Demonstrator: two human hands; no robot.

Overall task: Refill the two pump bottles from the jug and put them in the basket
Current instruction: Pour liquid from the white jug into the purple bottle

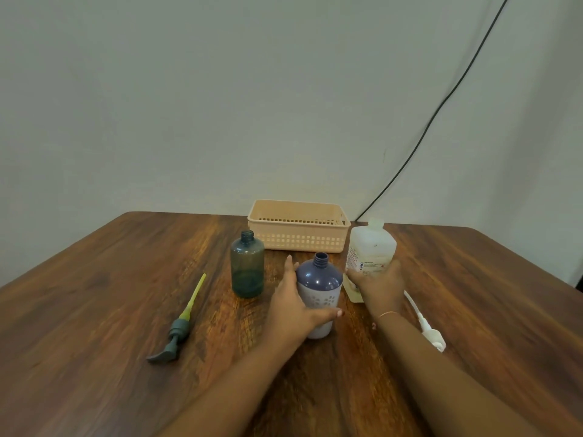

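Nearest me, my left hand (291,305) wraps the purple bottle (319,291), uncapped at mid-table; my right hand (377,287) grips the jug (370,250) just right of it. Left stands the green bottle (247,264), also open. Both pumps lie loose; the basket (298,227) behind sits empty. I judge pouring hasn't begun.

Both bare forearms reach forward side by side. The left hand (291,305) is cupped, thumb spread wide from the fingers; the right hand (380,283) curls palm-down (a thin bangle circles its wrist).
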